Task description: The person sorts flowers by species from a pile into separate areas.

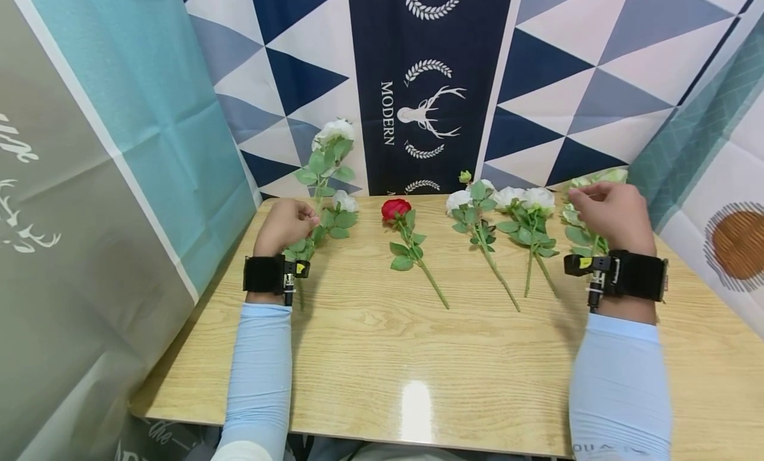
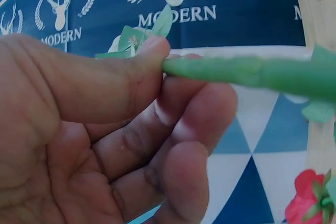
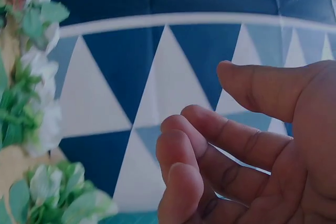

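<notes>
My left hand (image 1: pixel 286 223) is raised over the back left of the table. Its thumb and fingertips pinch a green stem (image 2: pixel 252 72), seen close up in the left wrist view. In the head view a white rose (image 1: pixel 334 132) with green leaves stands up beside this hand, against the wall cloth. Another white bloom (image 1: pixel 345 201) is lower, just right of the hand. My right hand (image 1: pixel 615 212) hovers above pale green-white flowers (image 3: pixel 63 195) at the back right. Its fingers are loosely bent, with the thumb apart and nothing between them.
A red rose (image 1: pixel 396 210) lies at the table's back middle, stem toward me. Right of it lie white roses (image 1: pixel 458 201) and another white bunch (image 1: pixel 537 201). A second red flower (image 2: pixel 307 198) shows low in the left wrist view. Patterned cloth (image 1: pixel 430 83) hangs behind the table (image 1: pixel 358 355).
</notes>
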A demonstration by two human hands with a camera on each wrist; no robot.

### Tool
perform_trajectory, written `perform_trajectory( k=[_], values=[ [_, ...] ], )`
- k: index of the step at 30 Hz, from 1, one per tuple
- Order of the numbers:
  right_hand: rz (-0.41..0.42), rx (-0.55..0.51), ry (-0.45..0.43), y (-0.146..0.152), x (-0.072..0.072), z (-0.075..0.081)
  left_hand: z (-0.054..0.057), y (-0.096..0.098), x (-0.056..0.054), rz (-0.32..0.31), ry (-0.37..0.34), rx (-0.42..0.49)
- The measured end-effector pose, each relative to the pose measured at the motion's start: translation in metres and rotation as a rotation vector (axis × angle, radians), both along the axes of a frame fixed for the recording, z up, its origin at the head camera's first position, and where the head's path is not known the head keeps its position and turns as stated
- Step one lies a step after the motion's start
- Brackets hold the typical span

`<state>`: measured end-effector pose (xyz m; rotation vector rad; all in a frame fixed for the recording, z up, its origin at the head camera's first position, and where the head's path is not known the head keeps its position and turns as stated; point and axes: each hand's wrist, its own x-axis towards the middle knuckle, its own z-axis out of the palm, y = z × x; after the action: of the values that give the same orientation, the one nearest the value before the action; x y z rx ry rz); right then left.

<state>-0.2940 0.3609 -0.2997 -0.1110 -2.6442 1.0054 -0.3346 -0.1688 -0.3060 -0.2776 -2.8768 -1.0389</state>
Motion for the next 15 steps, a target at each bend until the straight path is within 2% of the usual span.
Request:
perform_trajectory(
  k=[4, 8, 12, 15],
  values=[
    [0.054, 0.031, 0.040, -0.021, -0.001, 0.007, -0.007, 0.006, -0.006, -0.003, 0.015, 0.048],
    [0.137, 0.061, 0.061, -0.041, -0.003, 0.010, -0.015, 0.013, -0.011, -0.012, 0.031, 0.134],
    [0.202, 0.092, 0.058, -0.065, -0.006, 0.011, -0.020, 0.021, -0.015, -0.044, 0.042, 0.211],
    [0.247, 0.111, 0.068, -0.086, -0.008, 0.011, -0.022, 0.028, -0.016, -0.075, 0.026, 0.307]
  ],
)
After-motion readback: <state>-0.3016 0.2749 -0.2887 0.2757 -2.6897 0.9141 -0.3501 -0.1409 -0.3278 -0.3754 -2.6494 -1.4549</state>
